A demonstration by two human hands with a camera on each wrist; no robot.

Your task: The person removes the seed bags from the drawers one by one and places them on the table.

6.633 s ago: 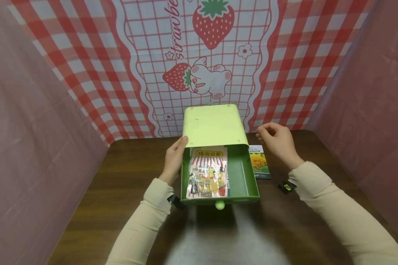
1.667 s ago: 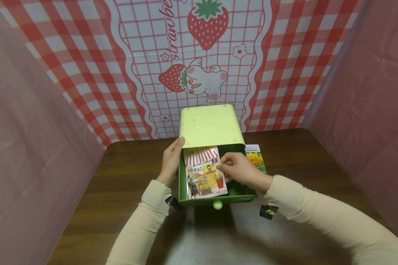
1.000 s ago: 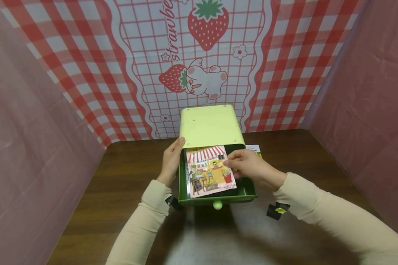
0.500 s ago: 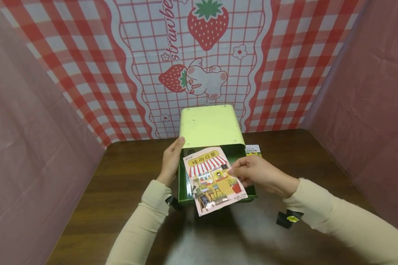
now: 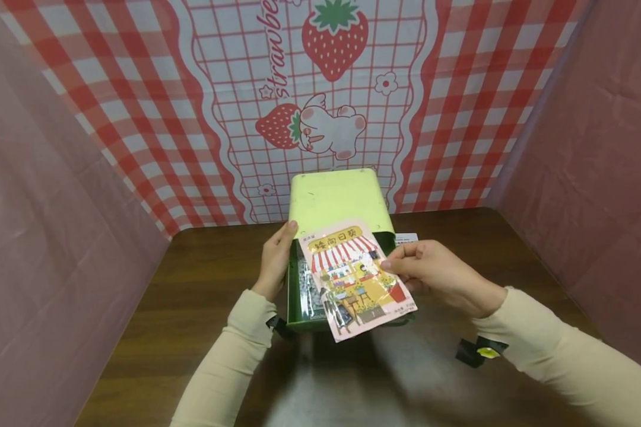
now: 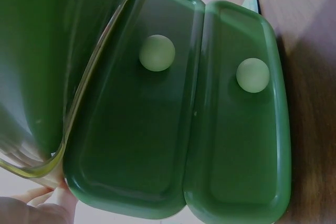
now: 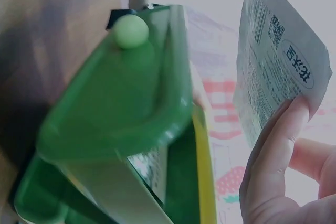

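A pink seed packet (image 5: 360,284) with a striped awning print is pinched by my right hand (image 5: 443,276) at its right edge. It is tilted above the pulled-out green drawer (image 5: 295,314) and covers much of it. In the right wrist view the packet's pale back (image 7: 278,61), with a barcode, faces the camera. A greyish packet (image 5: 310,287) lies in the drawer, partly hidden. My left hand (image 5: 274,261) rests against the left side of the yellow-green drawer cabinet (image 5: 339,201), thumb at its front edge.
Another packet (image 5: 406,238) lies on the brown table (image 5: 203,296) right of the cabinet, mostly behind my right hand. Two closed green drawer fronts (image 6: 236,140) with round knobs (image 6: 253,75) sit below the pulled-out drawer. A checked cloth (image 5: 454,118) hangs behind.
My right hand has reached into the drawer, taken hold of the pink seed packet, lifted it and drawn it rightward, uncovering the greyish packet. My left hand has stayed at the cabinet.
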